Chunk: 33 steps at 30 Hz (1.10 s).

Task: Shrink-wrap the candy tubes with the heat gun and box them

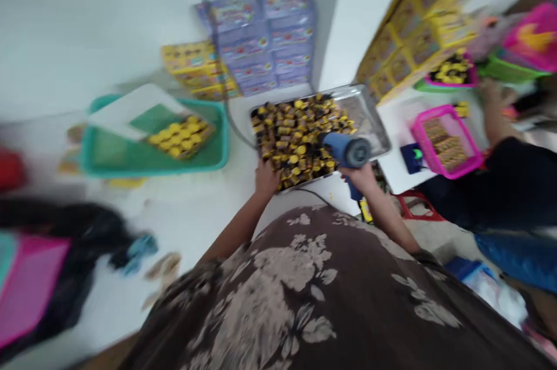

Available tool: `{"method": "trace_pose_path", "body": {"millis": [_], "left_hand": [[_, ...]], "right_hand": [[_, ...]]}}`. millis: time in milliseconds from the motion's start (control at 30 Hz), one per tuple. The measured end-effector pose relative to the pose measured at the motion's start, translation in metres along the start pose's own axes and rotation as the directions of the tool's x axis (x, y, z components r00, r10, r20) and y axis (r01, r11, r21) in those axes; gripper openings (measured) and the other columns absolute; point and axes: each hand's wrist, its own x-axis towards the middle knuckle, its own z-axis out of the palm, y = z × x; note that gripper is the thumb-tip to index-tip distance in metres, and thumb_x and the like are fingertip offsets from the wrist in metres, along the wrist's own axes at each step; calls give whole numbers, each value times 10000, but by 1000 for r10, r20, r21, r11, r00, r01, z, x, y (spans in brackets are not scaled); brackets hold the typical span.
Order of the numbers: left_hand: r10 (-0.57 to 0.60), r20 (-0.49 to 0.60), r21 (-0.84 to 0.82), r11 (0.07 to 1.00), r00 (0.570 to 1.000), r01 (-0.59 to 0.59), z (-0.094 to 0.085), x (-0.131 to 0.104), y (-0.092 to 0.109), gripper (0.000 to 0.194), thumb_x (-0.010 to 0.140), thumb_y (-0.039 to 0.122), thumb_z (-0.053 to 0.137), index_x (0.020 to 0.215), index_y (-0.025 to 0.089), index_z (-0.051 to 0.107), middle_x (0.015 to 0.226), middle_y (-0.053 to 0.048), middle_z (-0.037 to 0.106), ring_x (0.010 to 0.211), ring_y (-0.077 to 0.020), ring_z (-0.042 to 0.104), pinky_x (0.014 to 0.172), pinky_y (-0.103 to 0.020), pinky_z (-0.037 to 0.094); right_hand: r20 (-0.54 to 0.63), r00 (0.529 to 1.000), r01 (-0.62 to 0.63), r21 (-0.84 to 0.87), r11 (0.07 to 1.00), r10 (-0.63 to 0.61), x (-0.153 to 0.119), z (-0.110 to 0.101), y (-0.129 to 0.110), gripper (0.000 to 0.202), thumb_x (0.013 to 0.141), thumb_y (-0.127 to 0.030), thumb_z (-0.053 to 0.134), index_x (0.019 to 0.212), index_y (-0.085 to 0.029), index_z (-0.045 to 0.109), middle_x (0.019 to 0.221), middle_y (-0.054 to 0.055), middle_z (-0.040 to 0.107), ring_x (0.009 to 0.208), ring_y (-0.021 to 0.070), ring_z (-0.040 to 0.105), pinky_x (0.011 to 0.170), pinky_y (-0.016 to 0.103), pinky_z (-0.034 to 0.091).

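A metal tray [378, 120] stands on the white table, heaped with small yellow-capped jars [300, 132] except at its right end. My left hand [266, 178] is at the tray's front left corner, fingers curled at the rim beside the jars; blur softens the exact contact. In my right hand [361, 177] is a blue heat gun [343, 147], gripped by its handle at the tray's front right. Its nozzle points left over the jars, and its round grey back end faces me.
A teal basin [154, 173] with a block of yellow-capped jars is on the left. Purple boxes [278, 39] and yellow boxes [400, 45] are stacked behind. At right, a co-worker's arm [496, 115] reaches past a pink basket [456, 167]. A cable [224, 86] hangs left of the tray.
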Motion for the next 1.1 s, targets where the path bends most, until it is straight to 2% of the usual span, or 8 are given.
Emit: {"method": "trace_pose_path", "body": {"millis": [67, 167, 233, 333, 467, 700, 900, 1100], "left_hand": [[-13, 11, 122, 992, 1000, 12, -3, -5, 2, 436, 1070, 397, 534, 1436, 168, 596, 1504, -185, 600, 1339, -330, 630, 1072, -421, 540], [24, -1, 191, 981, 1000, -24, -9, 10, 2, 375, 1059, 327, 497, 1293, 87, 665, 1364, -282, 654, 1279, -446, 661, 973, -527, 569], [47, -19, 256, 966, 999, -41, -11, 27, 0, 381, 1052, 355, 482, 1304, 140, 670, 1359, -237, 673, 1265, -437, 680, 922, -507, 586], [90, 87, 302, 947, 992, -112, -9, 48, -6, 393, 1028, 342, 459, 1246, 127, 706, 1361, -238, 682, 1208, -411, 725, 904, -474, 594], [139, 180, 270, 945, 974, -185, -1, 60, -17, 356, 969, 280, 501, 1191, 105, 718, 1203, -253, 751, 1116, -384, 758, 856, -439, 590], [308, 71, 285, 905, 949, -316, 13, 33, -31, 362, 1009, 366, 530, 1261, 204, 733, 1154, -180, 730, 1094, -360, 746, 821, -415, 590], [446, -93, 476, 805, 890, -354, 37, 12, -30, 619, 1024, 624, 513, 1220, 85, 744, 1115, -221, 659, 969, -394, 723, 796, -467, 570], [525, -91, 473, 771, 846, -427, 49, 22, -39, 421, 1041, 458, 514, 1192, 140, 744, 1108, -226, 651, 1032, -398, 690, 839, -456, 565]], "right_hand": [[15, 999, 37, 3, 999, -37, 3, 5, -3, 313, 522, -266, 796, 775, -225, 615, 613, -45, 631, 573, 152, 596, 551, 276, 551], [191, 981, -56, 67, 996, 42, 11, 6, -5, 293, 604, -258, 810, 783, -227, 581, 596, -42, 610, 579, 175, 630, 564, 297, 577], [165, 986, -6, 26, 1000, 1, 13, 4, -3, 294, 608, -207, 817, 802, -224, 597, 640, -38, 639, 648, 190, 673, 638, 311, 608], [51, 990, 138, -73, 988, -135, 6, -3, 5, 357, 556, -125, 837, 857, -211, 662, 820, -13, 728, 877, 221, 735, 839, 339, 633], [128, 992, -26, 48, 999, 19, -8, -12, 21, 344, 587, -136, 827, 891, -189, 676, 766, -29, 697, 648, 170, 690, 629, 299, 620], [122, 988, -107, 109, 988, 93, -16, -13, 31, 290, 596, -85, 818, 814, -178, 650, 659, -54, 650, 507, 115, 622, 459, 205, 524], [114, 990, -93, 73, 993, 85, -16, -9, 22, 350, 607, -107, 852, 907, -176, 684, 699, -63, 662, 525, 112, 632, 469, 201, 531], [175, 984, -39, 12, 999, 37, -16, -8, 16, 343, 606, -72, 856, 899, -182, 718, 694, -69, 680, 599, 133, 675, 536, 199, 549]]}}
